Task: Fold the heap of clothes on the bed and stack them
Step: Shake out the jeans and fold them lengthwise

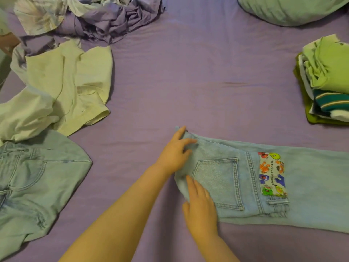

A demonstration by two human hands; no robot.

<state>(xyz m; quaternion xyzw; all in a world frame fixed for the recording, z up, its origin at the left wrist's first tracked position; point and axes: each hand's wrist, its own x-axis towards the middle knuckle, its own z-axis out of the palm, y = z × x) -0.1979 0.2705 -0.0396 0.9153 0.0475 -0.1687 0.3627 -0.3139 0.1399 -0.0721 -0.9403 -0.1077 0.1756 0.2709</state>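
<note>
Your left hand point(174, 151) lies on the upper left corner of the light-blue jeans point(311, 188), fingers spread and mostly straight, pressing the denim flat where its edge meets the purple bedsheet point(179, 76). Your right hand point(201, 207) rests on the lower left end of the same pair, fingers extended over the cloth beside the back pocket point(219, 183); neither hand looks curled around the fabric, though the thumbs are partly hidden, so a light pinch under the edge cannot be ruled out. The jeans lie folded lengthwise in front of you, running from your hands out past the right border of the view, with a colourful cartoon patch point(272, 174) just right of the pocket. Their top edge is straight and lies well apart from the stack of folded clothes point(328, 80) at the far right, which shows green, white and teal-striped layers. Between the jeans and the far side of the bed the sheet is open and flat, with only small wrinkles. To your left, a second pair of jeans point(35, 182) lies crumpled at the near left, touching a cream garment point(69, 86) above it. Beyond that sits a heap of lilac and pale clothes point(98, 17) at the upper left. A pale green pillow point(289, 8) fills the upper right corner.
</note>
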